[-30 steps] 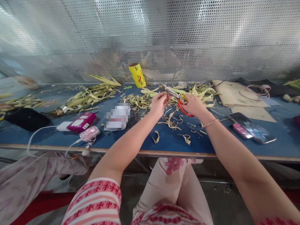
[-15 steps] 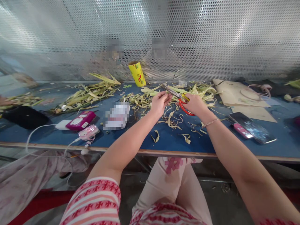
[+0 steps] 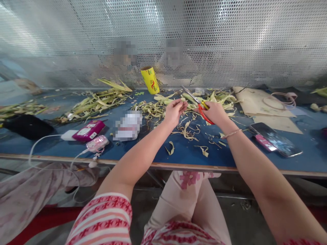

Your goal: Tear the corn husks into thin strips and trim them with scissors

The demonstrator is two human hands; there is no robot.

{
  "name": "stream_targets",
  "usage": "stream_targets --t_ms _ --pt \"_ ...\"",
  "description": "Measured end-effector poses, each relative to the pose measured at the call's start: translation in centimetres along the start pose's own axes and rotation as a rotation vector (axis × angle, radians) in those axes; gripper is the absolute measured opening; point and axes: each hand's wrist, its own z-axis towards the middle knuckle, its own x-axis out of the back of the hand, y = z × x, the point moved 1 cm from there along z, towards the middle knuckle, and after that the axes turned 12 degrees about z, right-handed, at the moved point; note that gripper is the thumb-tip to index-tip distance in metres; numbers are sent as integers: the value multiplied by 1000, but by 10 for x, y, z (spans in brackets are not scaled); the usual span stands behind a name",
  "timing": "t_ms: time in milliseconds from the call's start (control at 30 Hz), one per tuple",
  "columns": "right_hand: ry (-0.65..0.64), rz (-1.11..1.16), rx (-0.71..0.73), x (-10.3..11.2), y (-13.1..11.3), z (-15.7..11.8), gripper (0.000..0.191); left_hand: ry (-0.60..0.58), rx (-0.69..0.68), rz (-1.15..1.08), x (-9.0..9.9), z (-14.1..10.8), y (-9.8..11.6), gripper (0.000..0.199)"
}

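Note:
My right hand (image 3: 216, 112) is closed round the handles of a pair of scissors (image 3: 195, 98) with red and yellow grips. The blades point up and to the left, close to together and a little apart from the fingers of my left hand (image 3: 174, 112). Those fingers are pinched on a small pale green plant piece (image 3: 183, 99), mostly hidden by the fingertips. Behind and between both hands lie loose pale green and dry leaf strips (image 3: 153, 110). Curled trimmings (image 3: 188, 131) are scattered on the blue table (image 3: 150, 154) nearer to me.
A yellow roll (image 3: 150, 80) stands tilted at the back, before a perforated metal screen (image 3: 230, 41). On the left are a leaf pile (image 3: 94, 103), a magenta device (image 3: 89, 131) with a white cable and a blurred packet (image 3: 127, 126). A phone (image 3: 274, 139) and cardboard (image 3: 255, 98) lie right.
The scissors have moved slightly right, away from my left fingertips, and the blades now tilt more steeply upward. My left hand has hardly moved and keeps its pinch.

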Motion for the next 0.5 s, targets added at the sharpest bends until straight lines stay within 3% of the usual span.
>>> stream_targets --t_ms 167,500 --pt "-26 -57 1 -1 5 0 54 41 -19 14 3 6 -2 15" --pt "-235 -16 -37 0 0 -5 58 122 -104 62 10 16 -1 13"
